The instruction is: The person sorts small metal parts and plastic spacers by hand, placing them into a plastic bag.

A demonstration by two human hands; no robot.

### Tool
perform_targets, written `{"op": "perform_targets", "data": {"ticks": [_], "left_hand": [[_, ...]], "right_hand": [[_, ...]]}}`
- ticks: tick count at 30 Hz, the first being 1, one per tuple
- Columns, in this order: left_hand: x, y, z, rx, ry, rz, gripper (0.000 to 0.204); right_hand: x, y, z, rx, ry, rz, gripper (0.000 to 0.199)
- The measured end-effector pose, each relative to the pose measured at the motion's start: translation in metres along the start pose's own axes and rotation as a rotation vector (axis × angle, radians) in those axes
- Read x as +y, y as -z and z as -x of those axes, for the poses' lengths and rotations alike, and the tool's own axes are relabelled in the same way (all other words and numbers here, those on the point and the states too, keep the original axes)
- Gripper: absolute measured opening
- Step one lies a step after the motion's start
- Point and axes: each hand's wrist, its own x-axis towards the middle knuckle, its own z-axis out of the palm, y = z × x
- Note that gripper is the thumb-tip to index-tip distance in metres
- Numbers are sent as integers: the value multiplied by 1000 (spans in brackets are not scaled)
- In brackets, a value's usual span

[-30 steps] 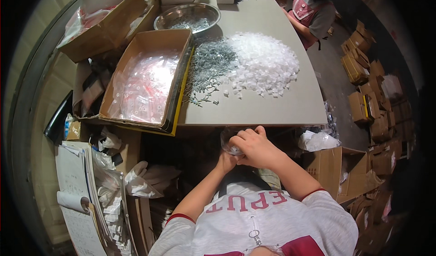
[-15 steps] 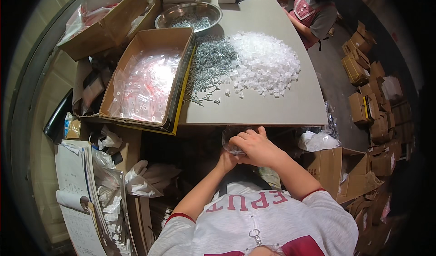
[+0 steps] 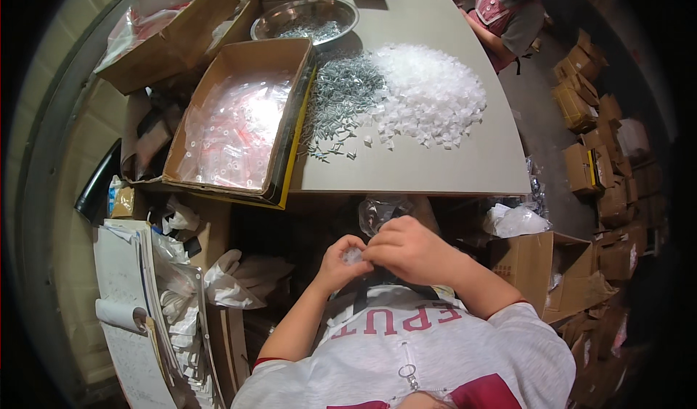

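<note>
My left hand (image 3: 340,270) curls its fingers around something small, whitish and see-through (image 3: 352,255), perhaps a bit of plastic. Close against it, my right hand (image 3: 410,249) has its thumb and fingers pinched together at the left fingertips. What the right fingers hold, if anything, is hidden. Both hands are in front of my body, below the table's near edge. Just beyond them, under that edge, hangs a crumpled clear plastic bag (image 3: 376,211).
On the table (image 3: 414,173) lie a pile of grey screws (image 3: 341,93) and a heap of white plastic pieces (image 3: 428,93). A box of clear packets (image 3: 239,137) and a metal bowl (image 3: 305,21) stand left. Cartons (image 3: 530,264) line the right; another person (image 3: 501,17) works far right.
My hands have drawn back from the clear bag toward my body. The left has turned, showing the whitish thing in its fingers. The view has shifted slightly.
</note>
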Motion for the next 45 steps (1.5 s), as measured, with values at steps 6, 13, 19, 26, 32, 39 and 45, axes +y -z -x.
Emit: {"op": "perform_targets", "data": {"ticks": [6,13,19,26,32,39,45], "left_hand": [[70,-22,10,-217,-61,280,67],[87,-43,-4,-376,-102,263,79],[111,-64,-17,-399,-187,273,78],[127,-67,-20,-154,-447,-192,46],[147,-78,-18,-14,-717,-558,11],[148,-91,-18,-3,-691,-649,4],[158,-88,-23,-5,-505,-552,6]], "right_hand": [[-18,-10,0,145,81,85,30],[-28,30,8,61,49,156,14],[-26,39,20,202,-44,6,15],[-11,51,34,362,-89,-187,16],[-20,61,38,317,-420,-420,14],[-12,57,43,273,-260,-306,12],[-14,64,64,351,-320,-269,11]]}}
